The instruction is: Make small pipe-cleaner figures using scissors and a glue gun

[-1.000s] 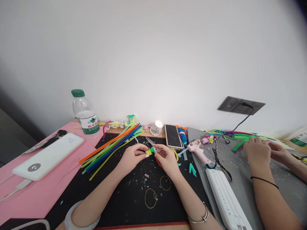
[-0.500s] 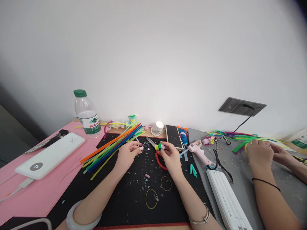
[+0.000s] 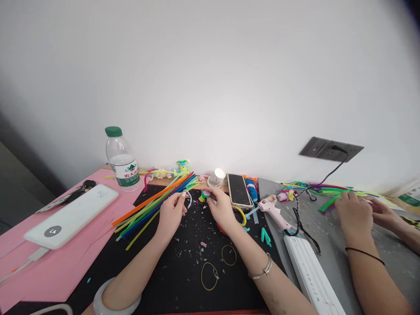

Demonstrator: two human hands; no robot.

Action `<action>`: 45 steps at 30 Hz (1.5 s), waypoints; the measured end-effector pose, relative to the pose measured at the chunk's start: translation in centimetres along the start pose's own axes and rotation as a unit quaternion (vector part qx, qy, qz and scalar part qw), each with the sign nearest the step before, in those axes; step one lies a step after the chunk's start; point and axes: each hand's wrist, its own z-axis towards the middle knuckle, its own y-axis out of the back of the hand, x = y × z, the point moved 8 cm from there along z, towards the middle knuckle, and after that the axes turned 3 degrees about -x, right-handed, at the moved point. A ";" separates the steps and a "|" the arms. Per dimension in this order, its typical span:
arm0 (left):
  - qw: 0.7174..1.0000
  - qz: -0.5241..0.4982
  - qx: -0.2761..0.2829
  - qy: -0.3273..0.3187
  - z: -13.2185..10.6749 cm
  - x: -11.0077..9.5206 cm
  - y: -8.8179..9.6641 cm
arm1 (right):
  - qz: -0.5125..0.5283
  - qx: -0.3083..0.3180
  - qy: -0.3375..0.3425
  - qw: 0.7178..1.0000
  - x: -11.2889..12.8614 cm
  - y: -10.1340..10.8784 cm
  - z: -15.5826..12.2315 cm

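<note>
My left hand (image 3: 173,211) is closed in a pinch on a short, curved lilac pipe cleaner (image 3: 189,199), which sticks up from its fingertips. To its right, my right hand (image 3: 219,207) pinches a small green, yellow and purple pipe-cleaner piece (image 3: 204,196), partly hidden by the fingers. Both hands hover over a black mat (image 3: 177,271). Beneath my right hand and wrist, part of a red loop shows, and a yellow loop (image 3: 242,215) curves out beside the wrist. Long coloured pipe cleaners (image 3: 154,203) lie in a bundle left of my left hand.
Behind my hands stand a paper cup (image 3: 217,178) and a phone (image 3: 239,190). A water bottle (image 3: 123,164) and white power bank (image 3: 72,216) are on the left. Right are a pink glue gun (image 3: 274,211), a white power strip (image 3: 311,275) and another person's hands (image 3: 356,214).
My right hand has moved left and away from me with the green and yellow piece, closer to my left hand. The yellow loop has come into sight.
</note>
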 end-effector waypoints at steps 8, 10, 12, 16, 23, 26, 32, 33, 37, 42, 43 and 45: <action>0.998 -0.058 -0.029 0.013 0.1 0.1 0.5 | -0.037 0.077 0.084 0.993 -0.2 -4.1 3.1; 0.997 -0.066 -0.036 0.017 0.2 0.3 0.6 | -0.049 0.101 0.078 0.991 -0.5 -4.7 3.2; 0.997 -0.070 -0.039 0.018 0.3 0.4 0.6 | -0.063 0.113 0.065 0.989 -0.8 -4.9 3.3; 0.996 -0.077 -0.039 0.022 0.5 0.9 0.6 | -0.081 0.106 0.048 0.990 -0.6 -4.3 3.2; 0.994 -0.091 -0.049 0.021 0.6 0.9 0.6 | -0.079 0.175 0.127 0.973 1.1 -5.2 2.1; 0.994 -0.095 -0.052 0.020 0.6 0.8 0.7 | -0.086 0.196 0.150 0.965 1.0 -6.0 1.8; 0.995 -0.092 -0.037 0.018 0.5 0.5 0.5 | 0.098 0.057 0.007 0.994 -0.2 -3.1 3.0; 0.995 -0.093 -0.027 0.017 0.5 0.4 0.3 | 0.167 0.044 -0.030 0.985 -0.4 -2.6 2.9; 0.991 -0.113 0.058 0.039 -0.1 0.0 -1.6 | 0.355 0.065 -0.143 0.922 -0.9 -2.1 1.0; 0.969 -0.160 0.180 0.055 -1.1 -0.2 -4.1 | 0.409 0.086 -0.182 0.890 -1.4 -2.1 -1.6; 0.965 -0.167 0.192 0.058 -1.2 -0.1 -4.3 | 0.407 0.087 -0.180 0.891 -1.6 -2.2 -1.8; 0.960 -0.179 0.204 0.065 -1.3 0.2 -4.5 | 0.398 0.088 -0.172 0.897 -1.7 -2.3 -2.0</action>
